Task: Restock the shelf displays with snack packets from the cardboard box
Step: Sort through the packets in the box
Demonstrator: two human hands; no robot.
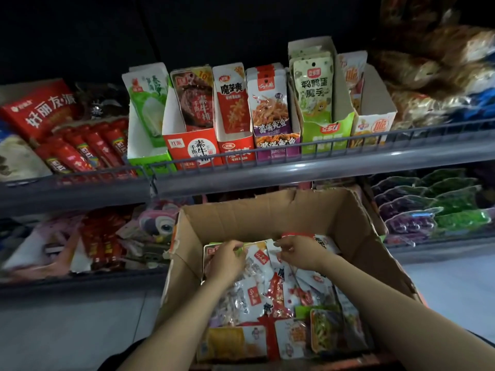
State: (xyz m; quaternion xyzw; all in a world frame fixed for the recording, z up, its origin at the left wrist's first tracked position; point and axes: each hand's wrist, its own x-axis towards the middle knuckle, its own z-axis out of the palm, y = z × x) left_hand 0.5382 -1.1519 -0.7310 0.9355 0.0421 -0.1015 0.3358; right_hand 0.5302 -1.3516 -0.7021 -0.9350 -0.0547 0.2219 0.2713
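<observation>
A dim shop aisle filled the view, with a grey metal shelf (pixel 294 167) running across the far side behind a low wire rail and a pale tiled floor (pixel 67 330) showing near left and right. On that shelf stood a row of open display cartons (pixel 191 148), side by side and touching, each holding upright snack packs; the green-and-white carton (pixel 146 153) at the left end looked nearly bare, while the light green one (pixel 325 135) further right was well filled. Red tubes (pixel 88 151) lay slanted at the far left of the shelf, and crinkly gold bags (pixel 439 76) were heaped at the far right. A lower shelf (pixel 80 274) carried more wrapped goods, blurred (purple and green bags to the right). In front of it, near the middle, sat the cardboard box (pixel 267 215), flaps open, with loose snack packets (pixel 267 295) piled inside. Both hands reached into its far end: the left hand (pixel 226 259) had its fingers curled around the edge of a packet, and the right hand (pixel 300 251) pinched the top of another white packet beside it.
</observation>
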